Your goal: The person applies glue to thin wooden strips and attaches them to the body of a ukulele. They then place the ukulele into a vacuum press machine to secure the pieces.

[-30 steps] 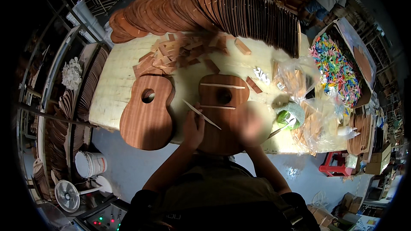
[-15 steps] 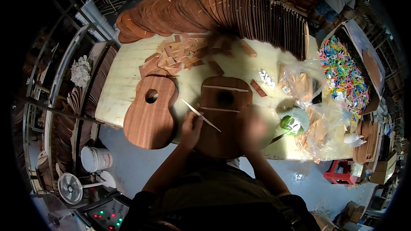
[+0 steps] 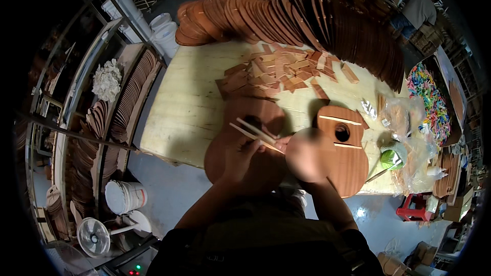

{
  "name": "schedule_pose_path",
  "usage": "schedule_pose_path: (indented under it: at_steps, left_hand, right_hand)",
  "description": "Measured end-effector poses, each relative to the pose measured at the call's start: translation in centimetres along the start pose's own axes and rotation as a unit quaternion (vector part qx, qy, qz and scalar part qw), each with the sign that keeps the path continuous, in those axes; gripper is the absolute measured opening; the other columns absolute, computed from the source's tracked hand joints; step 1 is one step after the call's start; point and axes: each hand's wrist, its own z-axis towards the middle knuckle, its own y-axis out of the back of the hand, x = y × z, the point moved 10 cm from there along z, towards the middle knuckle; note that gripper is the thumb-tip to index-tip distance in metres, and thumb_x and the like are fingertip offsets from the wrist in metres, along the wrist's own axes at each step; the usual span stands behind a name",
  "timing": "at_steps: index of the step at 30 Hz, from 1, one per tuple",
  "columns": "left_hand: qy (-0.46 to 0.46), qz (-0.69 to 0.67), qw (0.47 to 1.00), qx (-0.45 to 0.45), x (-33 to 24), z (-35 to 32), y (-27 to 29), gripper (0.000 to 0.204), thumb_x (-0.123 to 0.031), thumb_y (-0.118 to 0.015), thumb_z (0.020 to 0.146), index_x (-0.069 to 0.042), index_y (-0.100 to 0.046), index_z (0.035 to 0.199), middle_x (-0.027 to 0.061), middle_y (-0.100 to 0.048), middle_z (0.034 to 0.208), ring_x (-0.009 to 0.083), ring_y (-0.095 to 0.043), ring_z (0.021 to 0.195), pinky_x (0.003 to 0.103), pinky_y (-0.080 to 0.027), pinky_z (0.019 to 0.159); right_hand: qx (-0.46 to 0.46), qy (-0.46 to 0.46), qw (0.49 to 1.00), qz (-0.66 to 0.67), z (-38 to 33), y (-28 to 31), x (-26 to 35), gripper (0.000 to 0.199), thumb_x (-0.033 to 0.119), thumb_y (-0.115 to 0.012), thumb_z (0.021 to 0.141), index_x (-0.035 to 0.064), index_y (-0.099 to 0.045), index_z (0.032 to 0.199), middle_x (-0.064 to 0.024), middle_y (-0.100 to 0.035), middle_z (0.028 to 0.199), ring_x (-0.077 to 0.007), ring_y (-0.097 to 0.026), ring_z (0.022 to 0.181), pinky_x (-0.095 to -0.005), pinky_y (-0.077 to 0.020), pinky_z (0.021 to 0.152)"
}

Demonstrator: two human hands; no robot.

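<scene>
Table (image 3: 176, 117): pale top, faint lines across it; near edge by the wearer's body.
Row (image 3: 286, 18): brown guitar-shaped plates, many, along the far side of the table; fanned over at the left, packed nearly upright toward the right.
Rack (image 3: 108, 142): left of the table, more plates ranked on it.
Co-worker (image 3: 419, 10): far right, grey top, blue shorts, bent over.
Box (image 3: 447, 82): right end of the table, heaped with small many-coloured pieces.
Left plate (image 3: 219, 153): on the table in front of the wearer, largely in shadow; round hole partly behind the held strips (image 3: 245, 129); both hands above its lower half.
Right plate (image 3: 350, 168): on the table to the right, beside the right hand (image 3: 306, 159); two pale strips (image 3: 339, 120) lie across it, one each side of the hole.
Fan (image 3: 93, 237): white, lower left.
Bucket (image 3: 125, 197): white, on the floor near the fan.
Bags (image 3: 401, 115): clear plastic, right part of the table.
Left hand (image 3: 243, 158): fingers closed in a pinch, holding slim pale wood; two lengths show side by side, slanting down to the right.
Right hand: mostly under a blurred patch; fingers come up to the strips' lower ends; grip and opening cannot be told.
Cup (image 3: 391, 158): green, right of the right plate.
Blocks (image 3: 284, 69): small flat wood pieces, loose pile between row and left plate.
</scene>
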Motion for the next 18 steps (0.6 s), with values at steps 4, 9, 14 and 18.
schedule_pose_path:
  at_steps: [4, 9, 14, 18]
  left_hand:
    - [-0.047, 0.2, 0.978, -0.042, -0.3, 2.4, 8.0, 0.016, -0.013, -0.063, 0.088, 0.0, -0.064, 0.096, 0.0139, -0.065, 0.092, 0.0222, -0.062, 0.083, 0.032, -0.048, 0.073]
    - [-0.245, 0.336, 0.909, -0.009, -3.5, 5.1, 8.7, 0.014, -0.012, -0.064, 0.084, 0.0, -0.06, 0.091, 0.0174, -0.055, 0.112, 0.0343, -0.052, 0.095, 0.038, -0.044, 0.081]
    - [-0.218, 0.307, 0.925, 0.043, -0.8, 6.1, 8.7, 0.015, -0.013, -0.066, 0.082, 0.0, -0.059, 0.085, 0.0227, -0.044, 0.137, 0.0415, -0.048, 0.115, 0.043, -0.039, 0.096]
    - [-0.236, 0.324, 0.915, 0.054, -0.3, 6.3, 8.6, 0.015, -0.013, -0.066, 0.082, 0.0, -0.058, 0.083, 0.0254, -0.039, 0.142, 0.0433, -0.046, 0.12, 0.043, -0.04, 0.097]
  right_hand:
    - [-0.072, 0.157, 0.957, -0.233, 4.2, -3.0, 1.8, 0.018, 0.0, -0.068, 0.071, 0.0048, -0.073, 0.088, -0.0092, -0.062, 0.077, -0.0281, -0.057, 0.071, -0.0352, -0.0508, 0.067]
    - [-0.093, 0.232, 0.893, -0.373, 6.2, -6.1, 1.0, 0.023, -0.003, -0.067, 0.07, 0.0064, -0.073, 0.089, -0.006, -0.064, 0.08, -0.0254, -0.058, 0.077, -0.0345, -0.0517, 0.068]
    - [-0.143, 0.186, 0.915, -0.329, 6.0, -6.4, -0.9, 0.035, -0.003, -0.064, 0.072, 0.0063, -0.069, 0.105, -0.0104, -0.063, 0.094, -0.0292, -0.057, 0.086, -0.0369, -0.0499, 0.077]
    - [-0.206, 0.014, 0.912, -0.354, 2.7, -4.3, -2.9, 0.045, 0.007, -0.059, 0.082, 0.0016, -0.053, 0.126, -0.0204, -0.057, 0.107, -0.0381, -0.051, 0.098, -0.045, -0.0429, 0.089]
